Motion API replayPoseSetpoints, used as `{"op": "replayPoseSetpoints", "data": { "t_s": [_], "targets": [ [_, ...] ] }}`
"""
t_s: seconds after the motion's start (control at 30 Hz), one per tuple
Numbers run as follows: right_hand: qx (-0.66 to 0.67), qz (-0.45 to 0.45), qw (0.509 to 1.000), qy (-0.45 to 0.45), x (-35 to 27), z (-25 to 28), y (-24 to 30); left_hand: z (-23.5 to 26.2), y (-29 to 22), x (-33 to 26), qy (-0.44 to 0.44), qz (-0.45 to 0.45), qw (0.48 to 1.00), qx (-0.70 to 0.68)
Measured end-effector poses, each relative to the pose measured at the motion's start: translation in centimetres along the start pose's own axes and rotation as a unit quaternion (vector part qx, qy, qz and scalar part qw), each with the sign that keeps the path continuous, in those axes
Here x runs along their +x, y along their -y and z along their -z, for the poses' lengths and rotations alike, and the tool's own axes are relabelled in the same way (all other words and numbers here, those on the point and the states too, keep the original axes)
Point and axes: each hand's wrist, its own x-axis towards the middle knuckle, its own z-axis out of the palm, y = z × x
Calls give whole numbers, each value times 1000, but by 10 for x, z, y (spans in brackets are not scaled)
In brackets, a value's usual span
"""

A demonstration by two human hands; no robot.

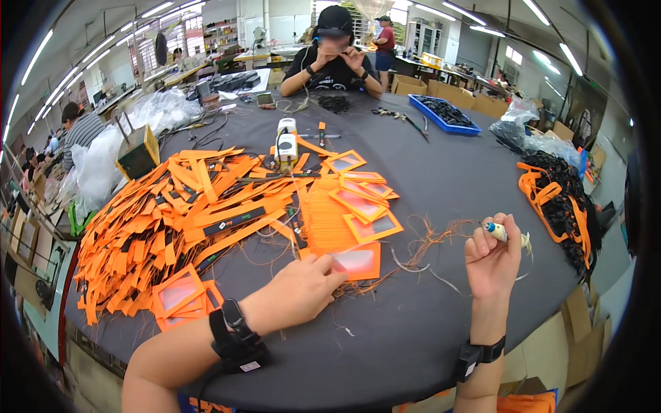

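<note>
My left hand (297, 288) has its fingers bent and pressed together at the left edge of an orange-framed clear window piece (370, 265). That piece lies at the near end of a row of stacked orange window pieces (323, 220). Held up to the right, my right hand (490, 265) is closed around a small white hand tool with a blue end (497, 231). Its lower part looks wrapped in pale material. A thin pale cord (444, 281) runs across the cloth between the two hands. Loose orange threads (430, 241) lie between them too.
A large heap of orange straps (144, 234) fills the left. Behind the stack stands a white device (286, 141). A blue tray of black parts (444, 113) sits far right, near black and orange straps (564, 206). Across the dark table (413, 337) a person (334, 62) works.
</note>
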Motion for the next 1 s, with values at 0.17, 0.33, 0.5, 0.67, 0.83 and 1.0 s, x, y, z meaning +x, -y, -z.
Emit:
{"op": "replayPoseSetpoints", "data": {
  "t_s": [0.17,0.33,0.5,0.67,0.83,1.0],
  "targets": [
    [20,-17,1000,12,-1,-1,8,8,-5,18,-24,64,993,97],
    [-4,-75,997,15,-4,-7,16,4,9,34,-68,75,986,133],
    [-56,-109,992,16,8,0,20,0,33,56,13,116,978,173],
    [-65,-99,993,7,14,14,17,4,34,65,28,100,977,188],
    [-60,-124,991,-1,7,23,24,60,-1,80,186,95,959,194],
    [-48,-117,992,19,-2,15,28,92,3,148,144,112,982,-42]
  ]
}}
